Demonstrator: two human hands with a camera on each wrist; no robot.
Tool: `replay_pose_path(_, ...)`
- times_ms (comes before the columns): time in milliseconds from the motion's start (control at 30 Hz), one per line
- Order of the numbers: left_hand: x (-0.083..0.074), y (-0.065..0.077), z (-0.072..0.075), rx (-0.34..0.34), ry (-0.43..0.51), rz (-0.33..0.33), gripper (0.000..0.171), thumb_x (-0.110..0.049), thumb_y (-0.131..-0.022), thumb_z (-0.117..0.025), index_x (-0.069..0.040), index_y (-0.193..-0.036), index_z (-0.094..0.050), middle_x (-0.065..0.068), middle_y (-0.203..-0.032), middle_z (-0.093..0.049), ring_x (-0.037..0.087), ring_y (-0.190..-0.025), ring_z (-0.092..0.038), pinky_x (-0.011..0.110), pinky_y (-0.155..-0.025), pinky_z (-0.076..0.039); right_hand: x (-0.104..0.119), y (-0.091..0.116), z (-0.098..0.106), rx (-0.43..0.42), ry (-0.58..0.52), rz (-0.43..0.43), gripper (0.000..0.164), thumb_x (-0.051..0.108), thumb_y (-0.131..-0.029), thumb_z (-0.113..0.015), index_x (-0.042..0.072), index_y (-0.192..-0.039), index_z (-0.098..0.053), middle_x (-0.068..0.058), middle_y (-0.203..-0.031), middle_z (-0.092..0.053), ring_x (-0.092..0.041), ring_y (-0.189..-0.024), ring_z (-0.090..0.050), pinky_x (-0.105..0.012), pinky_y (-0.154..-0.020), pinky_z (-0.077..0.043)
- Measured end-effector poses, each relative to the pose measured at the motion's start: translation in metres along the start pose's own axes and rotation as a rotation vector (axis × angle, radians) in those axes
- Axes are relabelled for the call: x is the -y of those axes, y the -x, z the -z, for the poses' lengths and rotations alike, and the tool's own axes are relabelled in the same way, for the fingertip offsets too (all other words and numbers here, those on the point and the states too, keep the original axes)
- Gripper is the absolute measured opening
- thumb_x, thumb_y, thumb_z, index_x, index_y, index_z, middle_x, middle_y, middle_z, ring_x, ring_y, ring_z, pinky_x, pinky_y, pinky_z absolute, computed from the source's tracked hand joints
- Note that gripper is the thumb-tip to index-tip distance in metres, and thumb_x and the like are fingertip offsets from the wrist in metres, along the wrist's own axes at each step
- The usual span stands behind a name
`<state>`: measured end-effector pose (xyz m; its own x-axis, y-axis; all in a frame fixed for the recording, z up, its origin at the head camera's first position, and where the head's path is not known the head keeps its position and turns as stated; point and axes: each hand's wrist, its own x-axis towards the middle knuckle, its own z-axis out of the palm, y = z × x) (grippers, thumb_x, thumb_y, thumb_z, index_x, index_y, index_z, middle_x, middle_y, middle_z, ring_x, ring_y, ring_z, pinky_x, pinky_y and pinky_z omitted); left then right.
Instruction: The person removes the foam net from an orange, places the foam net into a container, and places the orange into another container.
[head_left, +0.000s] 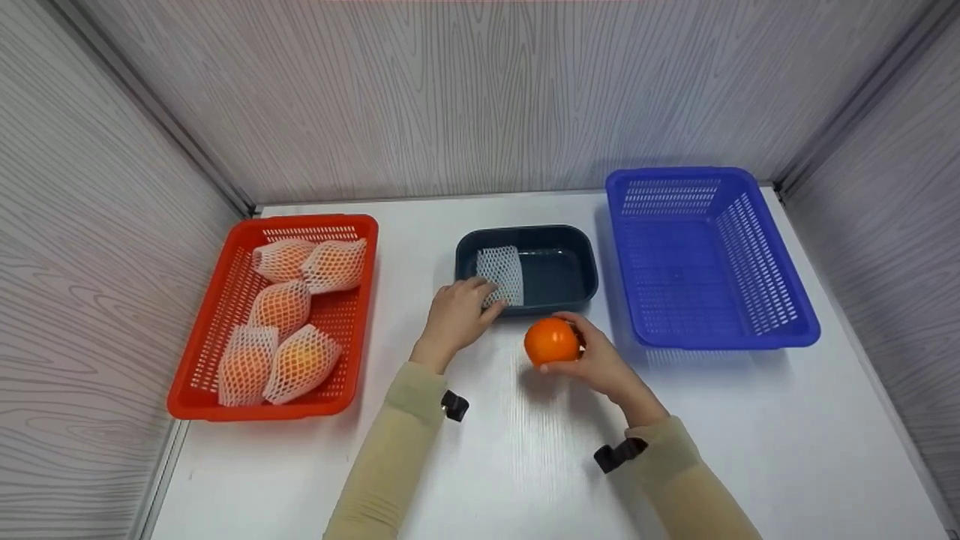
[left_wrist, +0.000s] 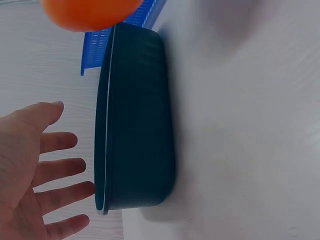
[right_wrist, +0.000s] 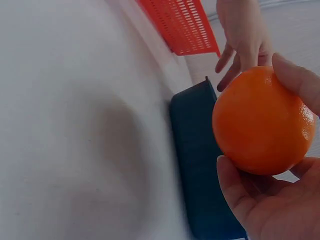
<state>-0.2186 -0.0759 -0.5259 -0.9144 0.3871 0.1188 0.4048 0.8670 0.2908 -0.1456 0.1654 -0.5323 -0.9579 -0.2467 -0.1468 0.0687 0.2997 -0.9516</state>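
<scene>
In the head view my right hand (head_left: pixel 600 366) grips a bare round orange (head_left: pixel 551 341), held above the white table. The right wrist view shows thumb and fingers curled round the glossy orange (right_wrist: pixel 262 120). My left hand (head_left: pixel 459 311) reaches over the near left rim of a dark teal tray (head_left: pixel 559 274). Its fingertips overlap a white foam fruit net (head_left: pixel 510 268) lying flat in the tray's left half. Seen from the left wrist, the left hand (left_wrist: pixel 27 170) has its fingers spread and nothing between them, beside the tray wall (left_wrist: pixel 137 120).
A red basket (head_left: pixel 274 412) on the left holds several orange fruits in white foam nets (head_left: pixel 304 358). To the right stands a blue slotted basket (head_left: pixel 675 277) with nothing in it. Wood-grain panels (head_left: pixel 420 97) enclose the white table (head_left: pixel 495 465) at the back and sides.
</scene>
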Motion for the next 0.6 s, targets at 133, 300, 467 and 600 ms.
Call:
replay_pose_path(133, -0.005, 0.004, 0.003, -0.045, 0.020, -0.022, 0.038, -0.038, -0.097, -0.061, -0.010, -0.121, -0.069, 0.011, -0.124, -0.064, 0.030, -0.113, -0.060, 0.048, -0.093, -0.047, 0.017, 0.002, 0.013, -0.001, -0.001, 0.054, 0.085, 0.013, -0.071, -0.089, 0.008, -0.142, -0.043, -0.014, -0.133, -0.052, -0.032, -0.111, -0.054, -0.045, -0.091, -0.047)
replay_pose_path(300, -0.013, 0.007, 0.006, -0.088, 0.051, -0.053, 0.034, -0.034, -0.095, -0.064, -0.010, -0.118, -0.070, 0.009, -0.119, -0.066, 0.028, -0.108, -0.062, 0.046, -0.092, -0.048, 0.049, 0.008, 0.032, -0.018, 0.029, 0.065, 0.085, 0.008, -0.077, -0.084, 0.006, -0.147, -0.037, -0.018, -0.139, -0.047, -0.034, -0.115, -0.052, -0.047, -0.095, -0.046)
replay_pose_path(467, -0.025, 0.010, 0.005, -0.119, 0.056, -0.095, 0.033, -0.035, -0.095, -0.065, -0.011, -0.117, -0.071, 0.007, -0.116, -0.067, 0.026, -0.106, -0.063, 0.045, -0.089, -0.049, 0.056, 0.005, 0.058, -0.045, 0.014, 0.077, 0.087, 0.015, -0.079, -0.084, 0.010, -0.150, -0.034, -0.015, -0.142, -0.044, -0.032, -0.120, -0.049, -0.047, -0.098, -0.044)
replay_pose_path(600, -0.039, 0.010, 0.002, -0.130, 0.060, -0.139, 0.033, -0.034, -0.095, -0.065, -0.010, -0.116, -0.071, 0.007, -0.116, -0.067, 0.025, -0.106, -0.064, 0.046, -0.091, -0.049, 0.055, 0.000, 0.079, -0.097, 0.047, 0.086, 0.085, 0.023, -0.080, -0.083, 0.012, -0.149, -0.035, -0.015, -0.138, -0.045, -0.032, -0.118, -0.048, -0.049, -0.098, -0.042)
